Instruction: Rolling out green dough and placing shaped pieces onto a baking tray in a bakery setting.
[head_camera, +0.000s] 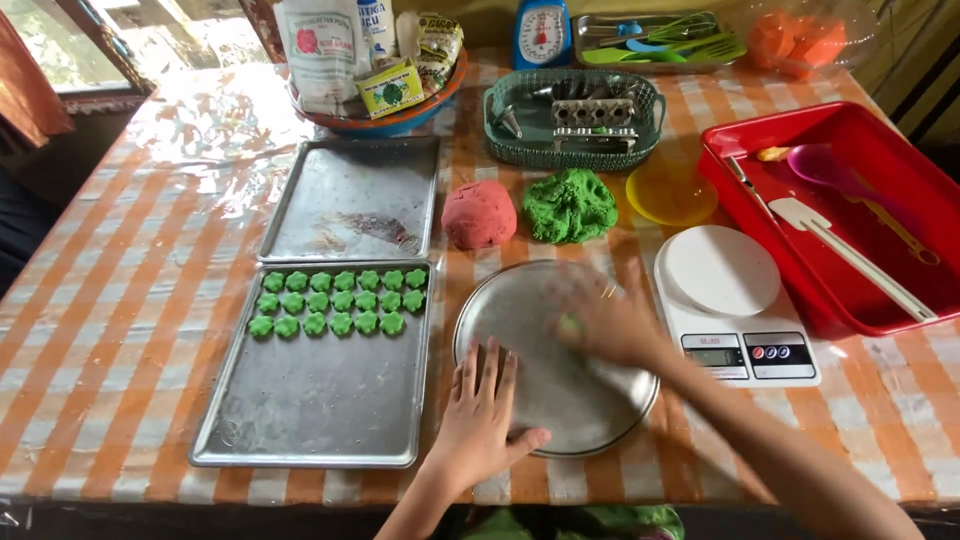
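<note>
My left hand (480, 415) lies flat, fingers spread, on the near left rim of a round metal plate (600, 410). My right hand (600, 318) is blurred over the plate's upper right part, fingers closed over a small piece of green dough (569, 324). Behind the plate sit a red dough ball (479, 213) and a lump of green dough (570, 205). To the left, a metal baking tray (320, 405) carries several small green flower-shaped dough pieces (338, 302) in three rows along its far end.
A second, bare baking tray (352, 200) lies behind the first. A white digital scale (735, 305) stands right of the plate, a red tray with utensils (850, 215) beyond it. A yellow lid (671, 192), a green basket of metal tools (575, 118) and a bowl of packets (380, 70) line the back.
</note>
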